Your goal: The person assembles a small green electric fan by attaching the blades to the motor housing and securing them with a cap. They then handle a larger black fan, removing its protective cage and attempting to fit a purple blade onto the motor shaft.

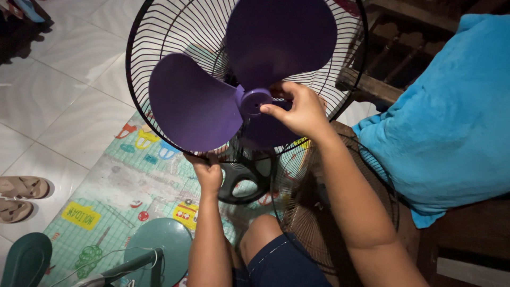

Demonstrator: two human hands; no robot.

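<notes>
Purple three-bladed plastic fan blade (234,90) sits inside the round black wire rear guard (154,32), pretty much dead centre of the cage. Right hand (297,109) is on the blade's hub, thumb & fingers pinched round the small purple cap (255,101) at the middle. Left hand (206,171) is below the blade at the bottom rim of that guard, fingers curled shut on the wire.

Stuff around the blade: a second round wire guard (324,212), darker and dusty-looking, lies loose down to the right of it, partly hidden behind the right forearm. Black plastic motor housing (241,183) peeks out just under the blade. Bright blue cloth (451,117) is draped over dark wooden furniture (382,79) off to the right. Round dark-green fan base (159,242) w/ a white cord is below-left, a tan sandal (21,187) further left.

Floor is pale glossy tile (58,90) w/ a colourful kids' play mat (122,180) under the fan. Room's dim
</notes>
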